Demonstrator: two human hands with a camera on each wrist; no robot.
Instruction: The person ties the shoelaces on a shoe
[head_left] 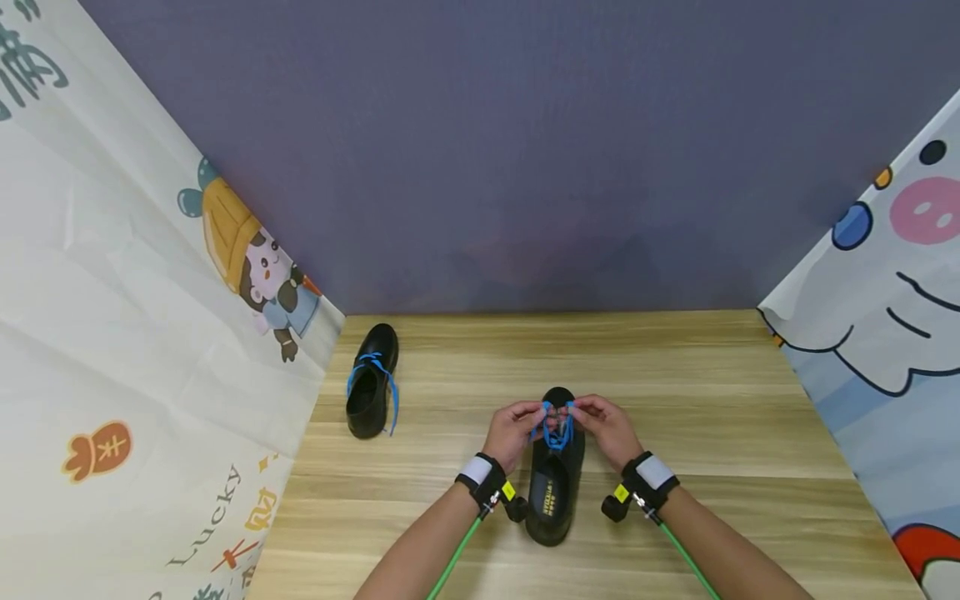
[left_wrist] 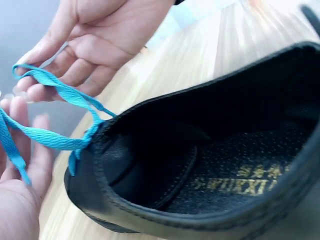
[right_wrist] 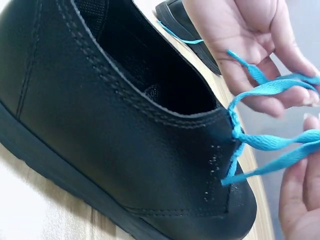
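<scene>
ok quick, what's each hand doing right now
Left hand: pinching a loop of the blue lace over the near black shoe.
Right hand: pinching the other lace loop.

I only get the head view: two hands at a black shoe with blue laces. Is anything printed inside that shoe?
Observer: Yes, the left wrist view shows gold lettering on the insole of the shoe.
Operator: Are the laces knotted?
Observer: The right wrist view shows them crossed at the eyelets; the blue lace runs loose to the fingers.
Operator: Which hand has the loop?
Observer: The left hand pinches a loop; the right hand pinches another.
</scene>
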